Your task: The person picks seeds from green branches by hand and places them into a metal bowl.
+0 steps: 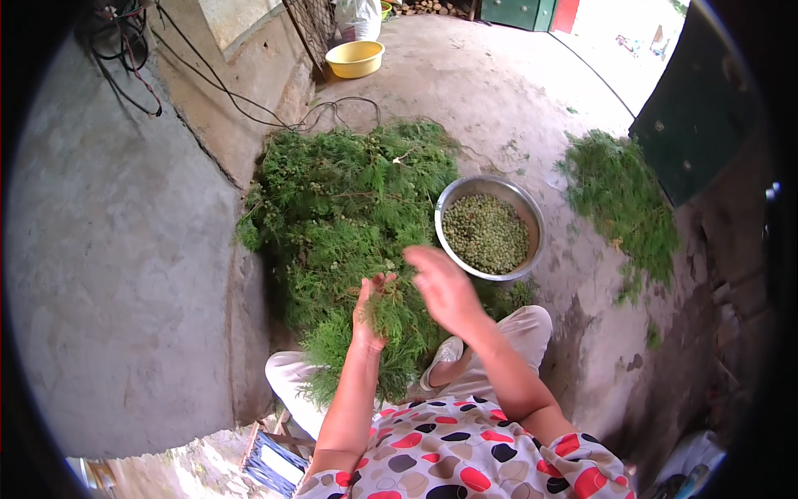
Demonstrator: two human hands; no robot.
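My left hand [369, 315] holds a leafy green conifer sprig [389, 312], probably arborvitae, whose fronds hang over the wrist and lap. Just to its right, my right hand [447, 292] is raised and blurred by motion. Whether anything is pinched in its fingers cannot be made out. Beyond both hands spreads a large heap of cut conifer branches [349, 187], with small pale green cones among the foliage. Against the heap's right side stands a round metal basin [537, 218], partly filled with small green-to-yellowish cones [486, 234]. The right hand is near the basin's lower left rim.
A smaller spread of conifer sprigs [623, 206] lies to the right, beside a dark green door [698, 118]. Black cables [249, 106] run from the left wall to the floor. Farther off sit a yellow plastic basin [354, 61] and a white sack [358, 22].
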